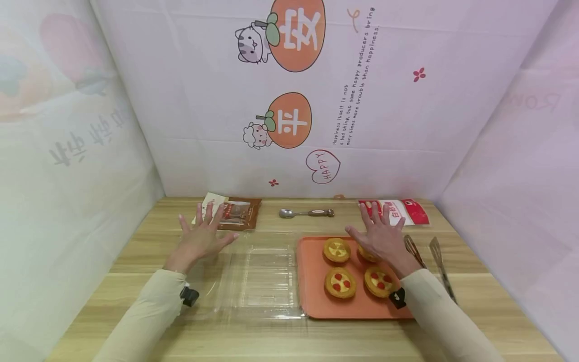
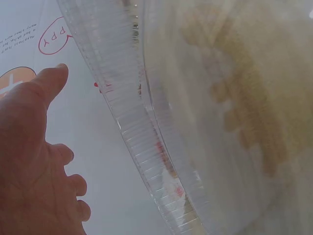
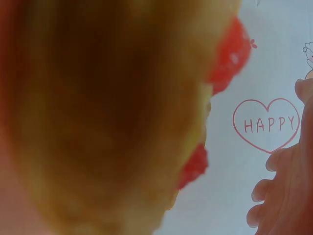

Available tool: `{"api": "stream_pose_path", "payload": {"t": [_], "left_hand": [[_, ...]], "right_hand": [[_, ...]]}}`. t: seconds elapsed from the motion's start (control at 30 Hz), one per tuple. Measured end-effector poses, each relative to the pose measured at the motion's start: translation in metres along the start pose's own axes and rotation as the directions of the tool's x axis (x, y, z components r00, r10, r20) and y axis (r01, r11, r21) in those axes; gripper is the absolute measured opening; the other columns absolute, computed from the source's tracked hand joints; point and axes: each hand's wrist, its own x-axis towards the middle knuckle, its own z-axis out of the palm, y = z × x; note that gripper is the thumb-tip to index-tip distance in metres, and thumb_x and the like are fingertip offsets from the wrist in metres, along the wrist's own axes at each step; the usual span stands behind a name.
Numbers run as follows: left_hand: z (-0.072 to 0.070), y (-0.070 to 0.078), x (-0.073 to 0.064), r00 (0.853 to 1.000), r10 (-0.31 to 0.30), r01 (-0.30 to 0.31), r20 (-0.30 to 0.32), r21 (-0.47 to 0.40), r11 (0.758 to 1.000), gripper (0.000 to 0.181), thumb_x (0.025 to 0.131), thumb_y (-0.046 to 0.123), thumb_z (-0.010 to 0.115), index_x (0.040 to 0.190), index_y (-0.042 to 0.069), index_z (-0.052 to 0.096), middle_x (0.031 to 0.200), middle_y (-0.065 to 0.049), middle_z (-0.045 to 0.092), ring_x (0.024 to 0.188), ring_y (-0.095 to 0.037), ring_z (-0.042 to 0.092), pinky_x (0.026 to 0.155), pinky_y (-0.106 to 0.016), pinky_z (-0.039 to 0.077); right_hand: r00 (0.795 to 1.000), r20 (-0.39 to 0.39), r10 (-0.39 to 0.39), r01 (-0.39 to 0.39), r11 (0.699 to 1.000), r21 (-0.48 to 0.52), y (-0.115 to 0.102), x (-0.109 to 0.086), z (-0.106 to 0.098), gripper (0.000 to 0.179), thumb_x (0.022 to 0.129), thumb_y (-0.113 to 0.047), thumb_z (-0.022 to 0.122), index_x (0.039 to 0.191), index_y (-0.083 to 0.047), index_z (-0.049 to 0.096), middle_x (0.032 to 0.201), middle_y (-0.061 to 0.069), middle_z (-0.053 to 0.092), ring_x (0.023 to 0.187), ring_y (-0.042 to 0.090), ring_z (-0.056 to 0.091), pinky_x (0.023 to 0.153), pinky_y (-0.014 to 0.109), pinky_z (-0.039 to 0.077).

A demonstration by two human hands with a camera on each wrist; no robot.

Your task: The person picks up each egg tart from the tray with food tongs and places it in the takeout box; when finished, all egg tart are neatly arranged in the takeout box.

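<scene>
4 golden tarts (image 1: 340, 283) visible | on orange tray (image 1: 357, 309) | clear plastic container (image 1: 267, 276) beside tray

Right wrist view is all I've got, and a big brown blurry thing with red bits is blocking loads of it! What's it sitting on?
Observer: That tart sits on an orange tray.
Operator: Ooh! Is the other hand holding anything?
Observer: No, the left hand holds nothing; its fingers are spread.
Operator: And what's just left of the tray?
Observer: A clear plastic box.
</scene>
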Motion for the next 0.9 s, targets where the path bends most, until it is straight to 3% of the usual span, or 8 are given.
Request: {"api": "stream_pose_path", "payload": {"t": [0.5, 0.67, 0.8, 0.9], "left_hand": [[0.002, -0.001, -0.007, 1.0, 0.005, -0.005, 0.006, 0.009, 1.0, 0.096, 0.091, 0.072, 0.039, 0.158, 0.017, -0.003, 0.16, -0.02, -0.011, 0.143, -0.043, -0.019, 0.093, -0.067, -0.029], [0.005, -0.001, -0.016, 0.999, 0.032, -0.033, 0.041, 0.026, 0.999, 0.095, 0.092, 0.071, 0.04, 0.158, 0.015, 0.001, 0.161, -0.02, -0.009, 0.145, -0.044, -0.013, 0.096, -0.071, -0.023], [0.007, -0.002, -0.025, 0.997, 0.061, -0.061, 0.044, -0.005, 0.998, 0.088, 0.095, 0.064, 0.043, 0.158, 0.014, 0.008, 0.161, -0.021, -0.003, 0.146, -0.045, -0.004, 0.102, -0.073, -0.012], [0.008, -0.001, -0.032, 0.995, 0.089, -0.087, 0.043, -0.044, 0.995, 0.081, 0.096, 0.06, 0.043, 0.157, 0.014, 0.016, 0.159, -0.023, 0.012, 0.144, -0.046, 0.016, 0.107, -0.072, 0.005]], "right_hand": [[0.999, -0.05, -0.008, 0.009, 1.0, 0.013, -0.002, -0.007, 0.003, 0.091, 0.092, -0.074, 0.031, 0.158, -0.015, 0.008, 0.16, 0.025, 0.006, 0.143, 0.053, 0.0, 0.098, 0.081, 0.0], [0.999, -0.046, -0.006, 0.008, 1.0, 0.028, 0.013, -0.013, 0.003, 0.096, 0.091, -0.069, 0.045, 0.157, -0.009, 0.01, 0.159, 0.028, 0.007, 0.142, 0.055, 0.002, 0.099, 0.081, 0.0], [0.999, -0.039, 0.016, -0.014, 0.999, 0.05, 0.034, -0.021, -0.004, 0.092, 0.093, -0.054, 0.054, 0.153, 0.004, 0.016, 0.155, 0.036, 0.01, 0.141, 0.056, 0.006, 0.102, 0.078, 0.004], [0.997, -0.059, 0.058, -0.052, 0.994, 0.098, 0.055, -0.032, -0.012, 0.084, 0.094, -0.042, 0.057, 0.149, 0.011, 0.021, 0.151, 0.041, 0.015, 0.139, 0.058, 0.012, 0.102, 0.076, 0.013]]}}
